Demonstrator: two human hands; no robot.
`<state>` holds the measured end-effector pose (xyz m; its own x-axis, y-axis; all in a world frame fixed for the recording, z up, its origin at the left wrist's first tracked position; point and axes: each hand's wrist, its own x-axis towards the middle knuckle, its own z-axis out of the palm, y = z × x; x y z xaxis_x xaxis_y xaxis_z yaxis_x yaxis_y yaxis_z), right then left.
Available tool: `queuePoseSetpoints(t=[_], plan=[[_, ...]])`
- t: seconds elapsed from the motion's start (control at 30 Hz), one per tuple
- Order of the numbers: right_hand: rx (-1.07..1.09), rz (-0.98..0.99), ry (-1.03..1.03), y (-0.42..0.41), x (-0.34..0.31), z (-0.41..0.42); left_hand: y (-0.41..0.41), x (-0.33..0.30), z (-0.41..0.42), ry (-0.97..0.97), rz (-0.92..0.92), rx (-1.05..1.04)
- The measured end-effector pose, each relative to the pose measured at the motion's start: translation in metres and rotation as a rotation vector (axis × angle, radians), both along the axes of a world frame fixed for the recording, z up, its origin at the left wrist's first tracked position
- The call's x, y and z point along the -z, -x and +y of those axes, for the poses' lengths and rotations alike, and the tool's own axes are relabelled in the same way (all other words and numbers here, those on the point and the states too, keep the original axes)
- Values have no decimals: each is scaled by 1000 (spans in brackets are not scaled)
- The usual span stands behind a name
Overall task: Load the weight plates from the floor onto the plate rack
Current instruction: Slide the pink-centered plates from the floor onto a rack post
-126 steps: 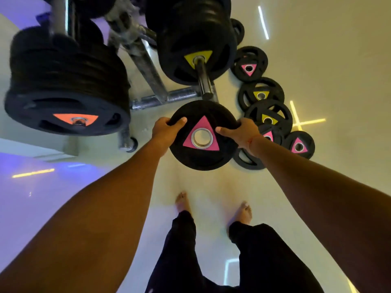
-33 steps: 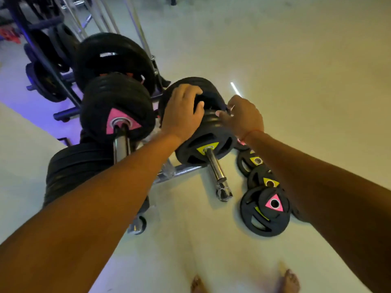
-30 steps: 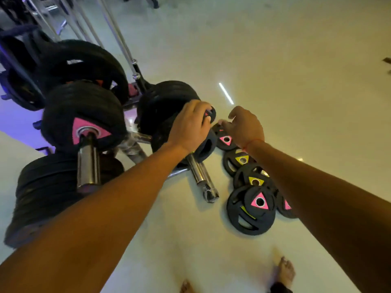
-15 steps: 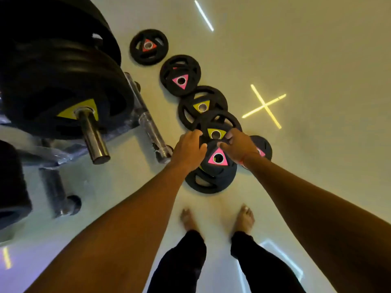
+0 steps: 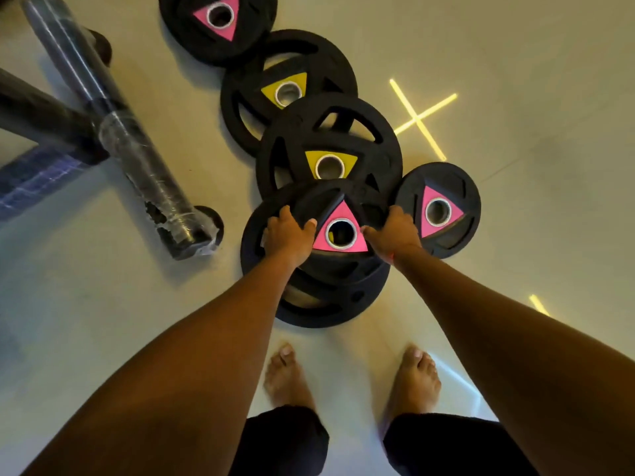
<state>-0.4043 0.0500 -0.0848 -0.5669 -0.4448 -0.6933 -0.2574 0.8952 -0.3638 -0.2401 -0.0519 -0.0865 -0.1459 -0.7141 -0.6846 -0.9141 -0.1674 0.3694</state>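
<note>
Several black weight plates lie in a row on the floor ahead of my bare feet. The nearest small plate with a pink triangle (image 5: 338, 250) rests on a larger black plate (image 5: 326, 304). My left hand (image 5: 287, 233) grips its left rim and my right hand (image 5: 395, 235) grips its right rim. Beyond it lie two plates with yellow triangles (image 5: 374, 156) (image 5: 251, 104), then another pink-triangle plate (image 5: 192, 36). One more pink-triangle plate (image 5: 457, 231) lies just right of my right hand. Only the rack's wrapped base bar (image 5: 144, 166) shows at left.
The rack's base bar runs diagonally from top left and ends in a round foot (image 5: 213, 228) close to the plate pile. A dark crossbar (image 5: 41, 118) crosses at the left edge. Bright light reflections form a cross on the glossy floor (image 5: 421, 116).
I left the loaded rack pegs and bent down over the floor plates. Both hands have come down and closed on the rims of the nearest pink-triangle plate.
</note>
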Motion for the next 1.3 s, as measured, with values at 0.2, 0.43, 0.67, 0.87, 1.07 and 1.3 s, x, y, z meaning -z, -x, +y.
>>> queuePoseSetpoints(t=[0.2, 0.43, 0.67, 0.87, 1.07, 1.3], plan=[[149, 29, -9, 3, 35, -6, 13, 30, 0, 51, -76, -167], [504, -241, 157, 5, 18, 14, 1, 7, 5, 49, 158, -347], [399, -310, 204, 9, -98, -3, -13, -102, 23, 21, 247, -504], [400, -343, 251, 3, -258, -9, -22, -254, 10, 59, 311, -503], [341, -243, 428, -29, -448, -5, -53, -450, 17, 154, 426, -511], [219, -214, 681, -82, -626, 20, -123, -628, 51, 450, 513, -490]])
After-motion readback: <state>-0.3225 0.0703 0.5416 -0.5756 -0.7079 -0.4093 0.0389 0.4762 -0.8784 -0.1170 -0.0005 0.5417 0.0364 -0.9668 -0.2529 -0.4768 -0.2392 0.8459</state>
